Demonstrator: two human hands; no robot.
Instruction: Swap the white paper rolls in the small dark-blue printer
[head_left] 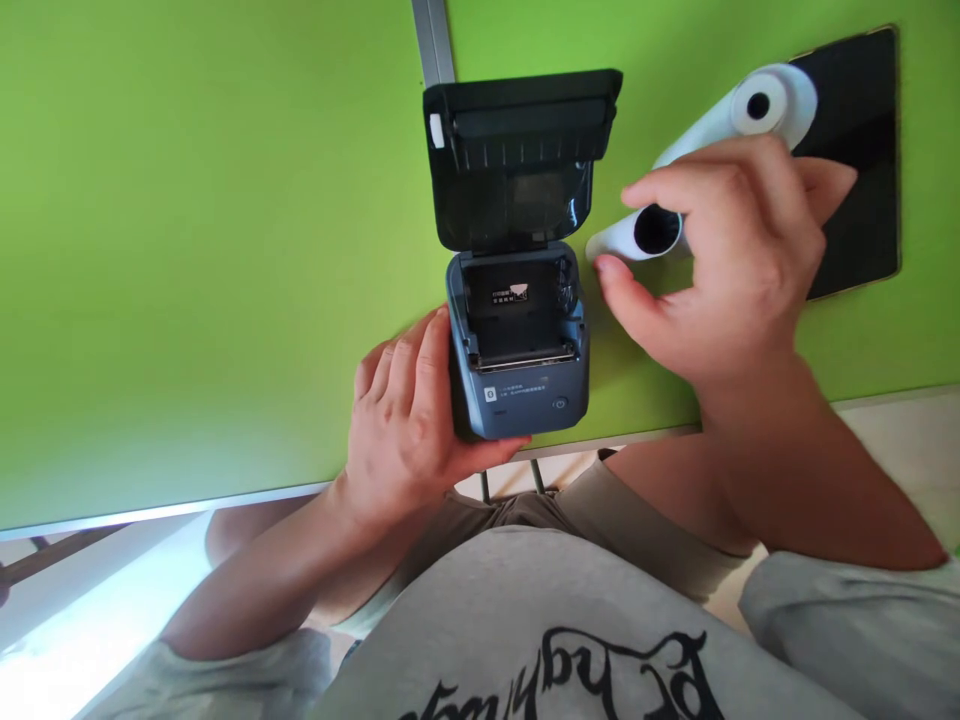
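Observation:
A dark blue label printer stands near the table's front edge with its black lid raised. Inside its paper bay is a small printed sticker, and no roll is visible there. My left hand grips the printer's left side, the thumb across its front. To the right, a white paper roll with a wide dark core seems to stand on the table. My right hand is over it, thumb and index finger apart on either side; whether they press on it is unclear. The other fingers are curled.
A taller white roll with a narrow core stands behind my right hand. Beyond it lies a flat black tablet-like slab. The green tabletop has a grey strip at the back; its front edge runs above my lap.

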